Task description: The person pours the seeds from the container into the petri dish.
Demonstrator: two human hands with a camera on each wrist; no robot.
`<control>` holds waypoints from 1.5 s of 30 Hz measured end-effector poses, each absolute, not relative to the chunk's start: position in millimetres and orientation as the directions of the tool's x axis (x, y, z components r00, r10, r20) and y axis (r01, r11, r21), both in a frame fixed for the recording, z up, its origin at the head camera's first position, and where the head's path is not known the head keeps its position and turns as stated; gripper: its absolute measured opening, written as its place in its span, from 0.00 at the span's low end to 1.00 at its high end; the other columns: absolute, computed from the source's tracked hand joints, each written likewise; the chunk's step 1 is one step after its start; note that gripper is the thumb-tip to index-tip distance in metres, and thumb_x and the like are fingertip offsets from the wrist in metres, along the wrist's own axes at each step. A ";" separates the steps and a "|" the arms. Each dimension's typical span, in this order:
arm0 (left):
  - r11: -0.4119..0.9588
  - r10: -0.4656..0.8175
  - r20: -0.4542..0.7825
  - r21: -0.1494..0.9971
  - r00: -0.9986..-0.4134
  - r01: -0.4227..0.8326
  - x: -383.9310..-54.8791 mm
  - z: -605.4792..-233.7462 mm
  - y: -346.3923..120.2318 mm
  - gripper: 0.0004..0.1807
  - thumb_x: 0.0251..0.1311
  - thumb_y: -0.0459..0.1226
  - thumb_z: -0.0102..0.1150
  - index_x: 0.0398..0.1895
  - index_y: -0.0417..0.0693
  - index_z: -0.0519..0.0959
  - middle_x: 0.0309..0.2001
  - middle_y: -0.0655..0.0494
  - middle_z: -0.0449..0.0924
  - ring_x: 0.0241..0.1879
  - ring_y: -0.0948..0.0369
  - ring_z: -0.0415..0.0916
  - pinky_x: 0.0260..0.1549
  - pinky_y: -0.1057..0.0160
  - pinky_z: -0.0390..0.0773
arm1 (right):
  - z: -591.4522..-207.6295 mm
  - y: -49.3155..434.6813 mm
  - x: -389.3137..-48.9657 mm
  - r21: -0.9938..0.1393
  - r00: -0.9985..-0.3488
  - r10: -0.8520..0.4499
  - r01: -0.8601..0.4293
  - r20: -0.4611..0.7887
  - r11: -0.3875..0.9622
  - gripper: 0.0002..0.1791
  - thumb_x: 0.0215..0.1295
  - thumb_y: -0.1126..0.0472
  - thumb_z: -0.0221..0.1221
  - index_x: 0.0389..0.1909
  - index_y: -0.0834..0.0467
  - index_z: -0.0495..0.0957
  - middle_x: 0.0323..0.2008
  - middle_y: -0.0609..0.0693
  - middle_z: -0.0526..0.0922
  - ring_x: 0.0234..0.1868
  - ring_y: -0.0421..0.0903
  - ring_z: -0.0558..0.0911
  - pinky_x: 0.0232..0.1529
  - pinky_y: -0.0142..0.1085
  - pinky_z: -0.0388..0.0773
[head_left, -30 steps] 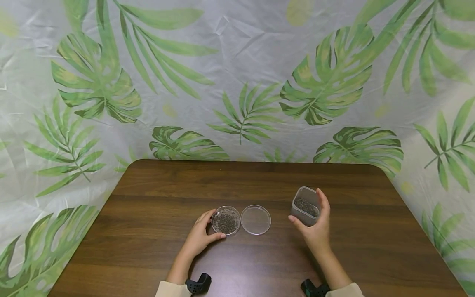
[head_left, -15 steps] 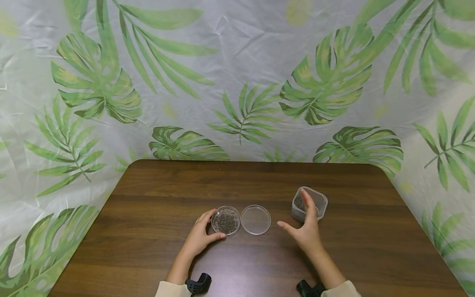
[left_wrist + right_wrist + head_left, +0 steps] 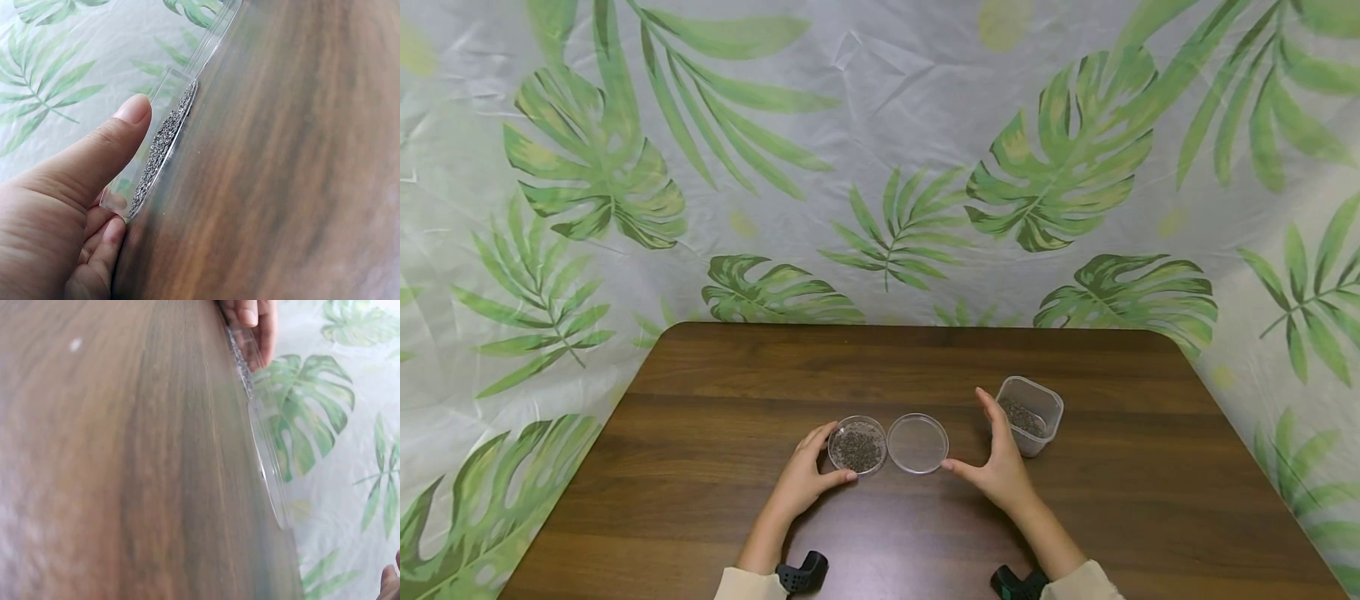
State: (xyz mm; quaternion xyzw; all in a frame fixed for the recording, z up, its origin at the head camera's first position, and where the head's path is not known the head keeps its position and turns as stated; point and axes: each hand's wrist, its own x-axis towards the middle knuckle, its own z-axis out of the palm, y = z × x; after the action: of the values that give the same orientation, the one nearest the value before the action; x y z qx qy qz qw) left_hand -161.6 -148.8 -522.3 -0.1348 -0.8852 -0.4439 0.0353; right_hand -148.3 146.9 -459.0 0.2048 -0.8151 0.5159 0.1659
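Note:
In the head view, my left hand [image 3: 807, 477] holds a clear petri dish [image 3: 857, 446] of grey-black granules by its left side, thumb at the near rim and fingers at the far side. The left wrist view shows the granules [image 3: 161, 147] heaped inside, with the thumb [image 3: 128, 119] against the wall. Just right of the dish lies a round clear lid [image 3: 917, 443] on the table. My right hand [image 3: 1002, 475] holds nothing; its thumb and fingers are spread apart. Its thumb tip is close by the lid's right edge; whether they touch I cannot tell.
A square translucent plastic tub [image 3: 1032, 417] with more granules stands behind the right hand, which partly hides it. Everything rests on a dark wooden table [image 3: 737, 375]. A leaf-patterned cloth [image 3: 895, 108] hangs beyond its far edge.
My right hand has let go of the plastic tub and moved left to the lid. The tub stays on the table. My left hand keeps its place on the dish.

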 end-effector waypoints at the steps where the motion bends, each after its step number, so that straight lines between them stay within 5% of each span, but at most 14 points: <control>1: 0.570 0.207 0.182 0.776 -0.961 0.270 -161.7 -522.3 -148.7 0.47 0.37 0.52 0.69 0.62 0.40 0.63 0.58 0.44 0.65 0.51 0.50 0.68 0.50 0.49 0.65 | -459.2 146.5 -148.4 -0.774 -0.863 -0.165 -0.502 0.477 0.387 0.58 0.32 0.67 0.74 0.65 0.69 0.48 0.63 0.65 0.53 0.63 0.60 0.54 0.61 0.31 0.48; 7: 0.571 0.204 0.187 0.774 -0.961 0.272 -162.2 -522.3 -148.4 0.47 0.37 0.52 0.69 0.61 0.39 0.64 0.58 0.44 0.64 0.51 0.50 0.68 0.50 0.49 0.64 | -464.3 144.9 -150.0 -0.774 -0.870 -0.186 -0.491 0.456 0.401 0.57 0.33 0.66 0.74 0.65 0.69 0.49 0.63 0.66 0.54 0.63 0.61 0.54 0.58 0.54 0.52; 10: 0.573 0.205 0.187 0.773 -0.961 0.273 -162.3 -522.5 -148.3 0.47 0.37 0.52 0.69 0.61 0.39 0.63 0.58 0.44 0.64 0.51 0.50 0.68 0.51 0.49 0.64 | -466.5 143.2 -150.1 -0.786 -0.879 -0.189 -0.477 0.439 0.394 0.57 0.33 0.66 0.74 0.65 0.69 0.49 0.63 0.65 0.54 0.63 0.61 0.54 0.57 0.58 0.51; 18: 0.573 0.204 0.184 0.774 -0.961 0.270 -161.5 -522.4 -148.6 0.47 0.37 0.52 0.69 0.62 0.40 0.63 0.59 0.44 0.64 0.52 0.50 0.67 0.51 0.48 0.63 | -481.6 139.5 -156.2 -0.796 -0.890 -0.202 -0.457 0.410 0.397 0.57 0.33 0.63 0.74 0.65 0.66 0.50 0.63 0.63 0.55 0.63 0.60 0.54 0.56 0.59 0.51; 27: 0.576 0.208 0.189 0.770 -0.960 0.276 -161.4 -522.0 -148.7 0.47 0.38 0.52 0.68 0.62 0.40 0.63 0.58 0.45 0.64 0.52 0.50 0.67 0.51 0.48 0.64 | -514.2 141.5 -169.9 -0.799 -0.916 -0.223 -0.400 0.333 0.449 0.60 0.34 0.46 0.73 0.68 0.53 0.48 0.66 0.51 0.53 0.65 0.50 0.52 0.59 0.53 0.52; 45: 0.565 0.210 0.198 0.775 -0.957 0.284 -161.5 -523.7 -148.5 0.47 0.38 0.52 0.68 0.62 0.40 0.63 0.58 0.46 0.65 0.50 0.51 0.68 0.50 0.48 0.64 | -522.8 137.9 -175.1 -0.776 -0.941 -0.280 -0.319 0.190 0.544 0.60 0.33 0.42 0.72 0.67 0.56 0.51 0.65 0.53 0.55 0.65 0.51 0.54 0.58 0.52 0.55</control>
State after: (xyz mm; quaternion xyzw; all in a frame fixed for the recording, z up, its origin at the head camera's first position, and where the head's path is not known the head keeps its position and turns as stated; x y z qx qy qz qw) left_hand -161.5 -148.5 -523.7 -0.1400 -0.8836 -0.4450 0.0415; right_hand -175.1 137.9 -522.8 0.1705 -0.8783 0.4462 0.0217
